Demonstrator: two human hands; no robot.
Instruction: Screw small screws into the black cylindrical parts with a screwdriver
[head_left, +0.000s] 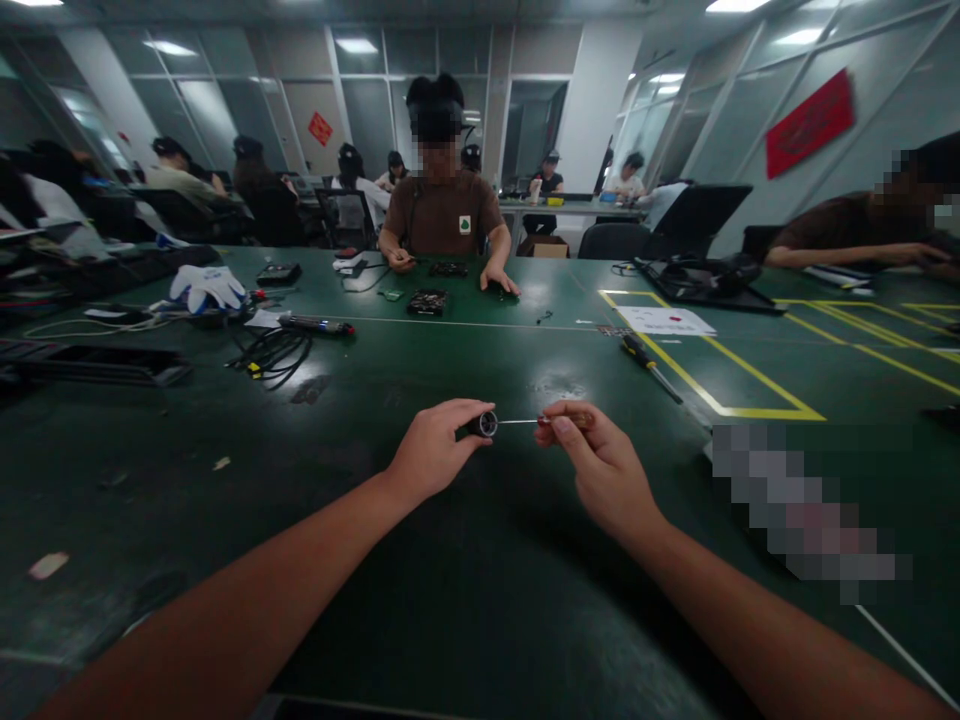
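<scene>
Black and round, the small cylinder (487, 425) is pinched in our left hand (435, 447) above the green table (420, 610), beside the tip of the thin screwdriver (520, 422) our right hand (609, 468) grips, while the print on the white sheet (670, 322) beyond is too small to read.

Green tabletop (450, 620), marked at right with yellow lines (772, 413). White gloves (206, 288) lie at far left, black cable (289, 345) coiled nearer; at right, a black-and-yellow screwdriver (640, 352) lies nearer than a white sheet (667, 321).
</scene>
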